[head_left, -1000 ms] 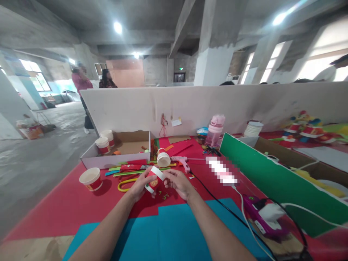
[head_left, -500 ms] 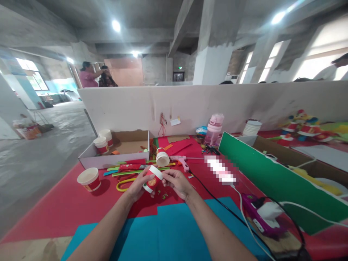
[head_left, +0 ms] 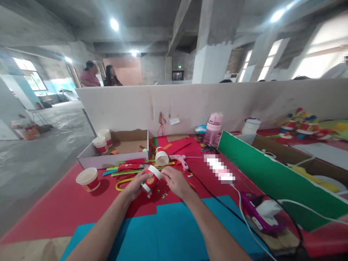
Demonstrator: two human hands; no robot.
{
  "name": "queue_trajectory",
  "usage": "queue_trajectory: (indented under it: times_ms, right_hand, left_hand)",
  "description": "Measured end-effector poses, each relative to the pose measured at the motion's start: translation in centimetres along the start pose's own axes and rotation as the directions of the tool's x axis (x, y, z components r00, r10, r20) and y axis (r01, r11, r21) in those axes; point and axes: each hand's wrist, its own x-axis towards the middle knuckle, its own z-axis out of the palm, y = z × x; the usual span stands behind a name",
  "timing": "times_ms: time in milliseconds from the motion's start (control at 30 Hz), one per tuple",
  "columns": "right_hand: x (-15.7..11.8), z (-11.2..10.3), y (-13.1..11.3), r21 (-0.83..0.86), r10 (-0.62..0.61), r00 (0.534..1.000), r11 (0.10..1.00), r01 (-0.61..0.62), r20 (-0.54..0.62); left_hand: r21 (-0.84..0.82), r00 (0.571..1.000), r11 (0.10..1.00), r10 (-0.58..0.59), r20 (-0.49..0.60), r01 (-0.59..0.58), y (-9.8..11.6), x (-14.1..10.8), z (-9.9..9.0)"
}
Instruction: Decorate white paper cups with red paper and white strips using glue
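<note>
Cup: red-and-white paper cup with a gold print, tilted, held up just below and left of frame centre
Left hand: this one has its fingers wrapped round the cup, decent grip
Right hand: fingers bunched up at the cup's rim, hand just right of it; can't tell if it's pinching anything, sorry
Glue gun: pink plastic one, lying around mid-frame, right by some tipped-over nested paper cups
Spare cup: wide white-and-red paper cup, upright, left of frame
Sheets: flat teal ones, bottom centre
Bottle: translucent pink plastic, right of centre
</note>
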Motion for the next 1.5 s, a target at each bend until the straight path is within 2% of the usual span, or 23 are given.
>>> queue_trajectory:
  times_ms: [133,233,300,433,500,567,633,767,833,933,1000,1067,1133,1233,1333,1500]
  right_hand:
    - [-0.2,-0.1,-0.6,-0.276,-0.044,0.998,0.959,0.057,0.052]
    - [-0.4,0.0,-0.7,-0.346,-0.061,0.997,0.935,0.072,0.045]
    - [-0.4,0.0,-0.6,-0.338,-0.039,0.999,0.941,0.034,-0.009]
    - [-0.3,0.1,0.0,-0.208,0.050,0.980,0.974,-0.091,-0.192]
    - [-0.1,0.1,0.1,-0.091,0.129,0.963,0.984,-0.154,-0.236]
    - [0.0,0.1,0.1,0.046,0.208,0.953,0.978,-0.203,-0.219]
    - [0.1,0.1,-0.2,0.173,0.253,0.954,0.959,-0.225,-0.160]
    - [0.1,0.3,-0.7,0.252,0.281,0.956,0.934,-0.253,-0.081]
    - [0.0,0.6,-0.7,0.256,0.295,0.950,0.930,-0.262,-0.100]
    - [-0.1,1.2,-0.6,0.332,0.344,0.936,0.894,-0.301,-0.075]
    - [-0.1,1.4,-0.4,0.430,0.355,0.934,0.840,-0.331,0.025]
    - [-0.1,1.4,-0.2,0.556,0.362,0.927,0.752,-0.355,0.102]
    - [0.1,1.2,0.0,0.675,0.402,0.909,0.641,-0.364,0.108]
    - [0.3,0.8,0.3,0.769,0.442,0.894,0.549,-0.327,0.065]
    - [0.4,0.5,0.4,0.769,0.427,0.903,0.566,-0.296,0.033]
    - [0.4,0.3,0.0,0.698,0.430,0.903,0.645,-0.311,0.005]
  left_hand:
    - [-0.031,0.997,0.997,-0.070,0.043,0.071,0.0,0.0,-0.2]
    - [-0.037,0.993,0.993,-0.113,0.040,0.114,-0.1,0.0,-0.2]
    - [-0.036,0.992,0.992,-0.122,0.032,0.123,-0.1,0.0,-0.1]
    - [-0.022,0.994,0.995,-0.092,0.050,0.094,0.2,-0.3,0.1]
    - [0.025,0.997,0.998,-0.062,0.035,0.061,0.4,-0.3,0.3]
    - [0.137,1.000,0.991,-0.012,-0.010,0.014,0.5,-0.3,0.5]
    - [0.300,0.994,0.951,0.094,-0.058,-0.072,0.6,0.0,0.6]
    - [0.619,0.943,0.755,0.325,-0.067,-0.216,0.4,0.5,0.5]
    - [0.689,0.936,0.687,0.349,-0.035,-0.230,0.3,0.6,0.3]
    - [0.707,0.936,0.656,0.352,0.021,-0.263,0.1,0.5,0.4]
    - [0.666,0.938,0.694,0.346,0.025,-0.273,0.0,0.5,0.5]
    - [0.533,0.949,0.807,0.313,-0.020,-0.255,0.1,0.5,0.5]
    - [0.314,0.963,0.923,0.260,-0.076,-0.224,0.4,0.5,0.3]
    - [0.063,0.973,0.977,0.208,-0.101,-0.202,0.9,0.5,-0.3]
    - [-0.019,0.973,0.979,0.201,-0.111,-0.204,1.1,0.6,-0.9]
    - [-0.087,0.959,0.969,0.213,-0.185,-0.232,0.9,1.0,-1.5]
